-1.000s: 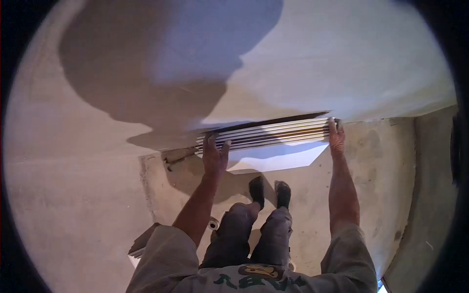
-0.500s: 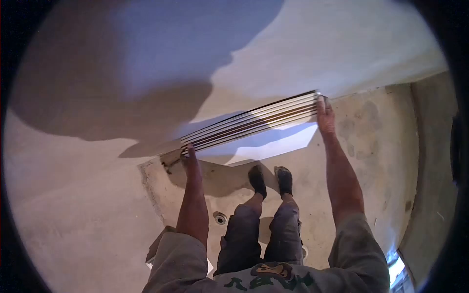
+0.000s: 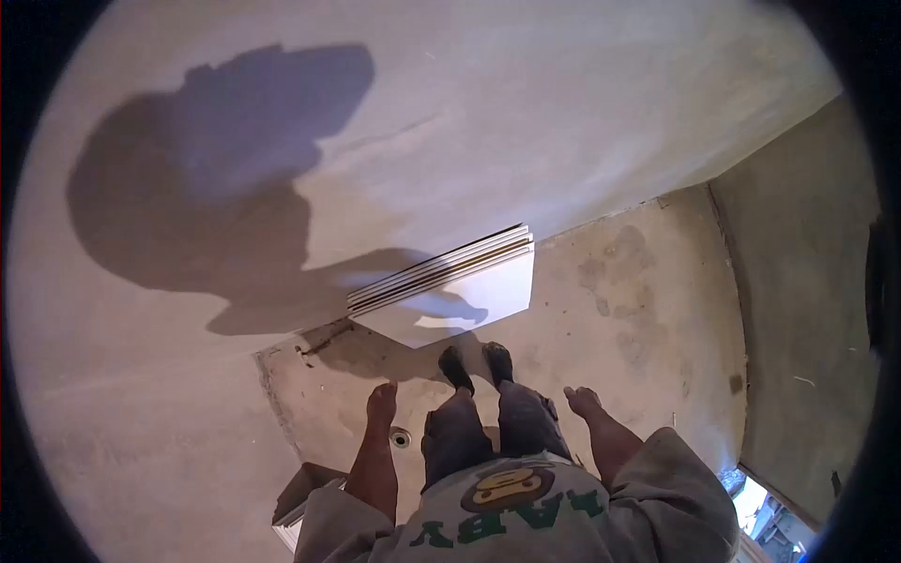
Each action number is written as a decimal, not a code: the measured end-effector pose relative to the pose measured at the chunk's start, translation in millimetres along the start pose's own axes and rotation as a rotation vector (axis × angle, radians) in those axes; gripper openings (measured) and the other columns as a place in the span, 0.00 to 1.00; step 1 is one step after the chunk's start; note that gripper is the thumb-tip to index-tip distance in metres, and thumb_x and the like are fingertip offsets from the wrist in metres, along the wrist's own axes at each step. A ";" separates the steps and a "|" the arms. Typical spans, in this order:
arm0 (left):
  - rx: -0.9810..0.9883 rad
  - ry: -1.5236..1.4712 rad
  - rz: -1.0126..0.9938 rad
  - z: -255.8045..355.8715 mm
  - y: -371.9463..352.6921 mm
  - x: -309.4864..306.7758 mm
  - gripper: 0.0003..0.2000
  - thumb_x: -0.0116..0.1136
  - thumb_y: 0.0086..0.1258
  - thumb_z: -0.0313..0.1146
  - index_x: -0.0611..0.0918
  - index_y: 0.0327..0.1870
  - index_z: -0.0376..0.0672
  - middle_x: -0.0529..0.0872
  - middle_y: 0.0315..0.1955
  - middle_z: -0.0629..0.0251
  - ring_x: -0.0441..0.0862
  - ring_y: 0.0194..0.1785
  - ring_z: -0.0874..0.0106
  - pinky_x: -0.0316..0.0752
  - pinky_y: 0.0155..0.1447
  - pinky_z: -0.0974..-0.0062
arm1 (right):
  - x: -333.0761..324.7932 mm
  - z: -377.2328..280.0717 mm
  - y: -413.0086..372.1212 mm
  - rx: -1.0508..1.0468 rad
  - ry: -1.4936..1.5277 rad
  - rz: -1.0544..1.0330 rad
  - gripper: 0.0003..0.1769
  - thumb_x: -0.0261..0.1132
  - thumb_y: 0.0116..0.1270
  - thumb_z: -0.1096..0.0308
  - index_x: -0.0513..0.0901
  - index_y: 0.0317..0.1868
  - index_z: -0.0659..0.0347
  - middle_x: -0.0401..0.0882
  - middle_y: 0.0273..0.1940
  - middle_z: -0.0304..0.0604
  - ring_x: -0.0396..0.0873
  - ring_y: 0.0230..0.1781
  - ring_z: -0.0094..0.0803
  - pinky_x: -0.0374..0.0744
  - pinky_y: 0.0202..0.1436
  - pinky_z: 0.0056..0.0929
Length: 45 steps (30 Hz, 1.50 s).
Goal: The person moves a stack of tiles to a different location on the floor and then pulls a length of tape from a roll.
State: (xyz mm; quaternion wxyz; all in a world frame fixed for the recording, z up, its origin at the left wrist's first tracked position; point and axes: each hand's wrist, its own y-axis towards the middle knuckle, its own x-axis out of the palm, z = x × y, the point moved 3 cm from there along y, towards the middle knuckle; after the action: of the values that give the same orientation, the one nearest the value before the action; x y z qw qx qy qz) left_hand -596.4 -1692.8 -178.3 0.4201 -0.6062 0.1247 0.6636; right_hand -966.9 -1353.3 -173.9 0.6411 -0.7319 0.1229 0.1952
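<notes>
A stack of white panels point(image 3: 479, 293) with dark gaps between their top edges leans against the wall, its lower edge on the floor in front of my feet. My left hand point(image 3: 382, 402) hangs beside my left leg, away from the stack; its fingers are foreshortened and hard to make out. On the other side, my right hand point(image 3: 582, 401) is beside my right leg, fingers apart, touching nothing. A shadow of my head and arm falls over the wall and the front panel.
A round floor drain point(image 3: 401, 438) lies left of my legs. More panels point(image 3: 289, 527) stand at the lower left, beside my sleeve. A side wall point(image 3: 798, 281) rises at the right. Bright cluttered items point(image 3: 774, 516) show at the lower right.
Both hands have let go of the stack's ends and drawn back toward my body. The stack now rests against the wall unheld, and my view has shifted.
</notes>
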 end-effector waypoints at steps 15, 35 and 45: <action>-0.700 -1.204 0.220 30.6 -113.9 -63.6 0.16 0.48 0.66 0.44 0.77 0.26 0.39 0.74 0.17 0.70 0.72 0.25 0.77 0.68 0.33 0.75 | -91.3 -116.0 -87.8 -0.556 -0.174 0.335 0.28 0.49 0.62 0.46 0.78 0.40 0.66 0.77 0.41 0.60 0.74 0.46 0.54 0.70 0.52 0.44; -1.975 -1.554 0.970 237.8 -314.0 149.3 0.10 0.53 0.59 0.39 0.79 0.33 0.43 0.79 0.26 0.60 0.78 0.30 0.64 0.71 0.35 0.66 | -71.1 -471.0 -160.9 -1.295 -1.431 -0.148 0.23 0.52 0.59 0.50 0.79 0.40 0.62 0.77 0.39 0.59 0.75 0.42 0.52 0.72 0.47 0.43; -1.861 -1.534 0.690 248.1 -194.8 89.5 0.23 0.50 0.59 0.52 0.81 0.43 0.41 0.81 0.42 0.52 0.77 0.49 0.57 0.70 0.53 0.64 | -46.6 -544.6 -188.6 -1.334 -1.928 -0.300 0.14 0.60 0.57 0.56 0.80 0.37 0.56 0.79 0.37 0.49 0.76 0.40 0.46 0.73 0.46 0.47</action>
State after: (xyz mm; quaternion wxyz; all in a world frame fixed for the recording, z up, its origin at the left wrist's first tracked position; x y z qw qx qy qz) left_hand -624.0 -1369.1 -134.6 -0.3977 -0.0665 -0.5148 0.7566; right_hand -857.6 -1866.0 70.1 -0.0235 -0.4794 -0.6253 0.6154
